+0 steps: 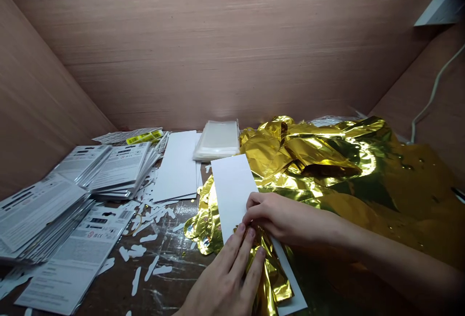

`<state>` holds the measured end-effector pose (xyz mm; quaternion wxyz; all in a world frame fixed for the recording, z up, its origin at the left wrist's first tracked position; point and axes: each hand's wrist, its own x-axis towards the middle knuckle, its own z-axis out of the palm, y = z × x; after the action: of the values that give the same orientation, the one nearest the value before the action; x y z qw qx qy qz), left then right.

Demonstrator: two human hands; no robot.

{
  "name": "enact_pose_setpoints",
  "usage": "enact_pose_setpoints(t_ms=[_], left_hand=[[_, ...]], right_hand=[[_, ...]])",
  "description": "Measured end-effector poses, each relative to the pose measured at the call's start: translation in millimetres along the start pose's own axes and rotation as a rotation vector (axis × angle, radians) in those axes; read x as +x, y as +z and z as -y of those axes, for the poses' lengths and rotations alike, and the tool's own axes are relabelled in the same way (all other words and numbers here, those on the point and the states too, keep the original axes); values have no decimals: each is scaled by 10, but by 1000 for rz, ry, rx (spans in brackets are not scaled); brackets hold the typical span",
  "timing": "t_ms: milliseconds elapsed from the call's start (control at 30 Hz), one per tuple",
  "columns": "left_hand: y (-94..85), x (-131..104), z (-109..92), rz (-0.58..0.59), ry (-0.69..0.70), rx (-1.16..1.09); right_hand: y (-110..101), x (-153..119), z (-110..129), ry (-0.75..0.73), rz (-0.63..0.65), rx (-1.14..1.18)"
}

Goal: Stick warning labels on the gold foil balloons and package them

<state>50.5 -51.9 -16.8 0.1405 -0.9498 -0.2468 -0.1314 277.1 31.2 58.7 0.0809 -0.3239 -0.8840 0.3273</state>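
A long white card [232, 185] lies aslant in front of me, on top of gold foil. Across its lower part runs a folded strip of shiny gold foil [272, 277]. My left hand [228, 277] rests on that foil with its fingers stretched out and slightly spread. Just beyond those fingertips, my right hand [271, 214] has its fingers curled together at the upper edge of the folded foil, pinching it. Its fingertips are partly hidden. More gold foil sheets [308, 161] spread crumpled under and to the right of the card.
Stacks of printed packages [116, 168] stand at left, near a yellow label strip [144, 137]. White cards [178, 166] and a pile of clear bags [219, 139] lie at the back. White paper scraps [150, 267] litter the dark table. Wooden panels [232, 50] enclose it.
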Motion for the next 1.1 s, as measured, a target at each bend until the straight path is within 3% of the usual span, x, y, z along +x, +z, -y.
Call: enact_pose_setpoints(t_ms=[100, 267, 433, 500, 567, 667, 1100], left_hand=[[-1, 6, -4, 6, 3, -10], [-10, 11, -7, 32, 2, -17], [-17, 10, -8, 71, 22, -84], [-21, 15, -3, 76, 22, -121], [-30, 24, 7, 83, 24, -150], [-54, 46, 23, 96, 7, -209], [-98, 59, 49, 193, -118, -317]], right_hand=[[-47, -9, -40, 85, -36, -97], [-7, 5, -141, 349, -292, -201], [11, 48, -180, 441, -471, 355], [-11, 61, -207, 454, -458, 577], [-25, 66, -246, 422, -363, 647], [-22, 62, -304, 385, -273, 502], [-51, 77, -263, 418, -423, 48]])
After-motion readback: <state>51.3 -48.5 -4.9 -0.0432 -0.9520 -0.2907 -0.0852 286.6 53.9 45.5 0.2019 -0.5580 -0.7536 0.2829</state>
